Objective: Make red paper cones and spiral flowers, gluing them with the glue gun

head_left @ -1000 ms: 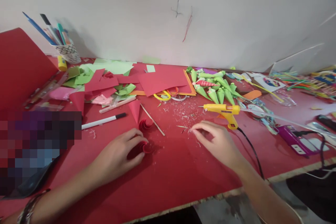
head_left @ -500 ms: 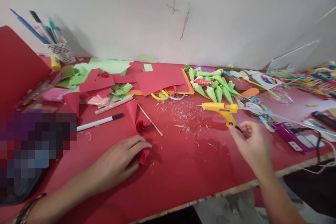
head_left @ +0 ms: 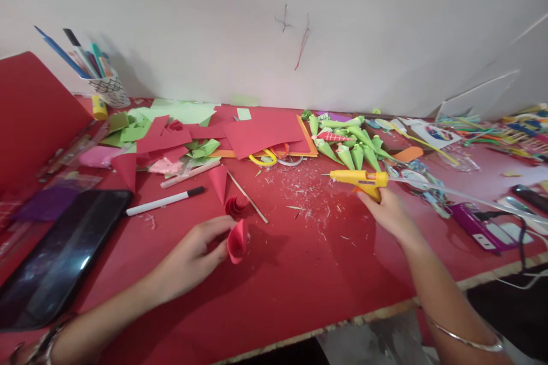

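My left hand [head_left: 201, 254] is closed on a curled red paper piece [head_left: 238, 241], thumb and fingers pinching its left side, a little above the table. Just behind it lies a red paper coil [head_left: 236, 205], and a red paper cone [head_left: 218, 183] rests point toward me. On the right, my right hand [head_left: 391, 214] is wrapped round the handle of a yellow hot glue gun [head_left: 357, 178]. Its nozzle points left over paper scraps, and a clear glue stick [head_left: 449, 193] runs out of its back. My right fingers are partly hidden by the gun.
A black phone [head_left: 64, 251] lies at left, near a white marker [head_left: 165, 202]. Green paper cones [head_left: 357, 151] are heaped behind the gun. A thin stick [head_left: 248, 198], cut paper [head_left: 265, 131], a pen cup [head_left: 109, 88] and a purple extension socket [head_left: 482, 228] are around the red table.
My left hand has lifted and turned the red paper, so its open mouth shows. My right hand has moved up and left from the gun's lower handle and cord to wrap round the handle.
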The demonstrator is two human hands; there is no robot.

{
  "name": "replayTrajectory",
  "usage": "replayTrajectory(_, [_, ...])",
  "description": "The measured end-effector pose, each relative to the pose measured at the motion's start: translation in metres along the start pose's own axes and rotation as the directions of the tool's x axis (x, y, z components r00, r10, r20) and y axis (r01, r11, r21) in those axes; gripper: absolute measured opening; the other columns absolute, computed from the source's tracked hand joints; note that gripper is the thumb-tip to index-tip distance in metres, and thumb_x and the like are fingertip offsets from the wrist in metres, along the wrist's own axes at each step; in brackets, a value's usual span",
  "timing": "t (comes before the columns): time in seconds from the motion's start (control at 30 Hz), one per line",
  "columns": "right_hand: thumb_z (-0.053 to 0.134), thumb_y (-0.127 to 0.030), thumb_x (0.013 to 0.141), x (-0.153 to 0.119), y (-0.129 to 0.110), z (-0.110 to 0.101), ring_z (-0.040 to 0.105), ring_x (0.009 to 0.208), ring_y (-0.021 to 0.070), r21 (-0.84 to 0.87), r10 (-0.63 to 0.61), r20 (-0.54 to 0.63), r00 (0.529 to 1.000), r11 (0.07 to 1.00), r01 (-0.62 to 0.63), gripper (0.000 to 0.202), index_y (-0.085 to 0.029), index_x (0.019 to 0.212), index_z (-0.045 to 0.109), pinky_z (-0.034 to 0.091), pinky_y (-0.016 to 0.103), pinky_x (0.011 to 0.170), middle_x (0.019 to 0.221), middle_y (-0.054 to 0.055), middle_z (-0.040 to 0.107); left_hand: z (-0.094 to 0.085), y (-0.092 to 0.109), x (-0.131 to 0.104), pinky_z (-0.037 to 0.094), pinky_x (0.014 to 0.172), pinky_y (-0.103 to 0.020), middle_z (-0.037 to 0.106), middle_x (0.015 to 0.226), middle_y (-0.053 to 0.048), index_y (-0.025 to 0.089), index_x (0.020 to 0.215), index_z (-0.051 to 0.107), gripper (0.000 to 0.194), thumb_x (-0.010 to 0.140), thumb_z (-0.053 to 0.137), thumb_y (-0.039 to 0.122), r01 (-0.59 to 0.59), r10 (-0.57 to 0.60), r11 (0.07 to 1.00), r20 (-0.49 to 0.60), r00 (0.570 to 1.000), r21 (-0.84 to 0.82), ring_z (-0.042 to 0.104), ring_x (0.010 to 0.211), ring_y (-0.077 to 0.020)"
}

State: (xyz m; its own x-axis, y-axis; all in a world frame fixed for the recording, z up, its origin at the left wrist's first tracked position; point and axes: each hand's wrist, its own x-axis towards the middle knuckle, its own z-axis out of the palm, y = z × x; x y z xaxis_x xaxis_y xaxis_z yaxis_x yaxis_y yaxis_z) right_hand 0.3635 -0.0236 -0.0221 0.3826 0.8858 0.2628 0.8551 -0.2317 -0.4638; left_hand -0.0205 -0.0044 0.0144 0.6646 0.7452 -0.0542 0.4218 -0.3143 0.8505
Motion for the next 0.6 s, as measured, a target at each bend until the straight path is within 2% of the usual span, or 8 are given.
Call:
replayTrajectory(0.1, [0.051,-0.044,0.072,0.002,-0.002,0.000,0.055,0.059,0.0202,0.008,0.034,0.064,0.997,0.999,-0.035,0.028,-0.016,0.077,0.056,0.039,0.029,0.051,0.064,0.005,0.059,-0.005,0.002,0.001,0.047,0.068,-0.024,0.062,0.084,0.000,0.020,0.090,0.055,0.020,0.084,0.038,0.028,0.046,-0.055,0.996,-0.113,0.992,-0.079,0.058,0.077,-0.0154])
replayTrajectory(0.17, [0.049,-0.045,0.075,0.000,-0.012,-0.003,0.056,0.058,0.0197,0.040,0.038,0.032,0.999,0.998,-0.039,0.029,-0.016,0.080,0.054,0.039,0.029,0.050,0.066,0.006,0.060,-0.006,0.001,0.003,0.047,0.066,-0.023,0.062,0.085,0.000,0.020,0.095,0.053,0.019,0.083,0.040,0.027,0.063,-0.078,0.995,-0.191,0.979,-0.081,0.057,0.076,-0.0146])
replayTrajectory(0.27, [0.046,-0.044,0.077,-0.009,-0.040,-0.010,0.054,0.055,0.0176,0.083,0.044,-0.050,0.998,0.996,-0.039,0.027,-0.018,0.079,0.051,0.039,0.028,0.048,0.064,0.004,0.058,-0.006,-0.002,0.004,0.045,0.060,-0.021,0.061,0.084,0.000,0.019,0.097,0.050,0.020,0.083,0.040,0.026,0.088,-0.094,0.996,-0.279,0.956,-0.034,0.057,0.072,-0.0133])
replayTrajectory(0.37, [0.047,-0.043,0.078,-0.021,-0.076,-0.015,0.052,0.052,0.0167,0.076,-0.046,-0.132,0.990,0.996,0.056,0.024,-0.020,0.070,0.048,0.039,0.028,0.047,0.059,0.003,0.055,-0.005,-0.003,0.005,0.044,0.059,-0.020,0.060,0.088,0.000,0.019,0.099,0.047,0.019,0.082,0.040,0.025,0.095,-0.076,0.995,-0.344,0.936,0.036,0.057,0.072,-0.0127])
replayTrajectory(0.43, [0.046,-0.039,0.080,-0.029,-0.097,-0.016,0.052,0.049,0.0153,0.118,-0.131,-0.130,0.983,0.982,0.146,0.022,-0.020,0.069,0.048,0.038,0.026,0.045,0.057,0.002,0.055,-0.005,-0.003,0.005,0.043,0.059,-0.020,0.060,0.090,0.000,0.020,0.099,0.045,0.018,0.082,0.040,0.024,0.094,-0.065,0.994,-0.367,0.928,0.062,0.057,0.072,-0.0122])
replayTrajectory(0.6, [0.047,-0.032,0.081,-0.040,-0.128,-0.009,0.053,0.049,0.0145,0.153,-0.280,-0.127,0.952,0.942,0.298,0.020,-0.019,0.067,0.054,0.041,0.025,0.044,0.056,0.003,0.057,-0.006,-0.005,0.004,0.042,0.059,-0.021,0.059,0.085,0.001,0.019,0.094,0.043,0.013,0.082,0.039,0.022,0.083,-0.054,0.995,-0.377,0.925,0.061,0.056,0.069,-0.0117])
